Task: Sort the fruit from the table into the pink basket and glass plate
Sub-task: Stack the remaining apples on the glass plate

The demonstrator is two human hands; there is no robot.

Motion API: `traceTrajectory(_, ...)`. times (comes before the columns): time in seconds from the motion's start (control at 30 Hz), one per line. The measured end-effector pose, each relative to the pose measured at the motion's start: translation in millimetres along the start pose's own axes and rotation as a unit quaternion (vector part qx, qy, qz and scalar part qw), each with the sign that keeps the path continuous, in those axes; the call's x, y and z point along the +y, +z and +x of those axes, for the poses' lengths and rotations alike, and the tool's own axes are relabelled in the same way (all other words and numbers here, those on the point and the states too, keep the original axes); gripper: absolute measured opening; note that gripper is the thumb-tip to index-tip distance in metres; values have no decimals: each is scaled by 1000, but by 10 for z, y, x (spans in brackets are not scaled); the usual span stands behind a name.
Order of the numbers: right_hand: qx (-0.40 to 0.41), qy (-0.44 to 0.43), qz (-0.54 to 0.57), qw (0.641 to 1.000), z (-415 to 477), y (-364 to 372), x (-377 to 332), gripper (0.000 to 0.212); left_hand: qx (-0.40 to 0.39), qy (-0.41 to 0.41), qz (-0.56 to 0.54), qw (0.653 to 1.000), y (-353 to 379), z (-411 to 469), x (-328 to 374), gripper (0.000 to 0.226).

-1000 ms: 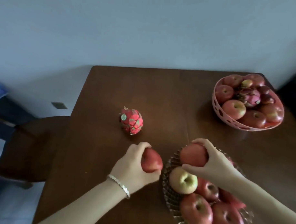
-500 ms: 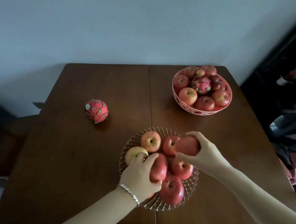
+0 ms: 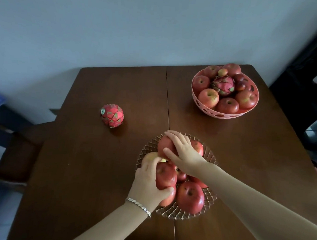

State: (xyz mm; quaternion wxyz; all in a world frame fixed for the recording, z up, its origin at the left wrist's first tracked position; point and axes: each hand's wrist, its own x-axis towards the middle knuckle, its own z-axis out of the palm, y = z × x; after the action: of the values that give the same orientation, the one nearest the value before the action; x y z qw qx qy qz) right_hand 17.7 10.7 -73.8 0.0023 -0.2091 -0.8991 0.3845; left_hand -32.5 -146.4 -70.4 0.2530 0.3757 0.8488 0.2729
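**Step in hand: seating two apples on the glass plate (image 3: pixel 210 199).** Lower each apple into a gap between its neighbours. Check that it sits without rocking, then let go. The pile looks full, so a fruit set high may roll over the rim. Free one hand at a time.

**Left hand (image 3: pixel 148 186):** the grip is closed round the near apple (image 3: pixel 166 175), with fingers over its left side and the thumb at its near side. This apple is on the plate's near-left.

**Right hand (image 3: pixel 184 154):** the grip wraps the far apple (image 3: pixel 165 145), with fingers spread over its top and the thumb across its near face. This apple is on the plate's far-left.

**Remaining fruit:** one dragon fruit (image 3: pixel 112 115) lies alone on the counter (image 3: pixel 80 171), well apart from the plate. The pink basket (image 3: pixel 224 115) stands far right, filled with fruit.
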Motion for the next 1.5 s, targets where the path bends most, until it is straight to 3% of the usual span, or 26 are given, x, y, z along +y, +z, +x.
traceTrajectory(0.13,-31,64,64,995,-62,-13,16,52,0,-17,-17,1000,35,-12,5,75)
traceTrajectory(0.27,52,140,102,984,-42,-28,-90,58,-4,-37,-25,999,86,12,42,76)
traceTrajectory(0.37,100,177,82,976,-27,-35,-137,58,-9,-45,-39,998,98,21,48,75)
traceTrajectory(0.67,76,240,21,968,24,-33,-209,63,-4,-50,-91,995,4,-32,67,63)
traceTrajectory(0.87,45,256,143,955,-5,22,-103,62,-7,-100,-5,995,6,-54,141,63)
traceTrajectory(1.03,22,268,94,959,13,21,-88,71,-34,-138,-16,990,53,-13,152,75)
traceTrajectory(1.13,32,258,20,965,2,24,-104,76,-26,-118,-30,992,2,-19,105,75)
traceTrajectory(1.5,8,220,-4,975,-48,-65,-178,74,-39,-89,-19,995,-64,-20,-5,71)
